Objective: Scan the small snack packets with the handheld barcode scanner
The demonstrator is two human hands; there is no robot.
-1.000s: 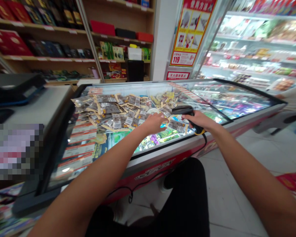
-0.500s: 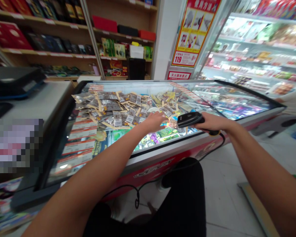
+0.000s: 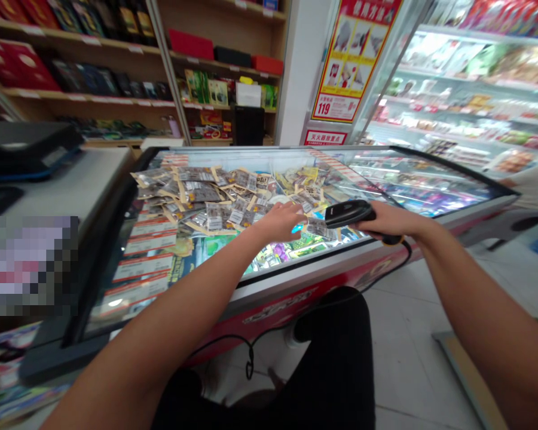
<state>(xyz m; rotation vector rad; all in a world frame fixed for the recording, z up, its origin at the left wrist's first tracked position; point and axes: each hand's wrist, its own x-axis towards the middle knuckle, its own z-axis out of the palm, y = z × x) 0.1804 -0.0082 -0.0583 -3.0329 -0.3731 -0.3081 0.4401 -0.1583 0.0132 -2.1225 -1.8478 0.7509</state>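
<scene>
My right hand is wrapped round a black barcode scanner, its head pointing left over the freezer's glass top. A cable runs down from the scanner's handle. My left hand is over the glass with fingers apart and holds nothing that I can see. Between it and the scanner lies a small clear snack packet. A loose pile of similar snack packets with tan edges spreads to the left and beyond my left hand. More packets with yellowish contents lie behind.
The chest freezer holds colourful packs under its glass. A grey counter with black equipment stands at left. The black cable hangs in front of the freezer by my knees. Stocked shelves stand behind; a person's arm shows at right.
The clear packet now shows flat on the glass between my hands. My left fingers have spread a little, and the scanner has shifted slightly right.
</scene>
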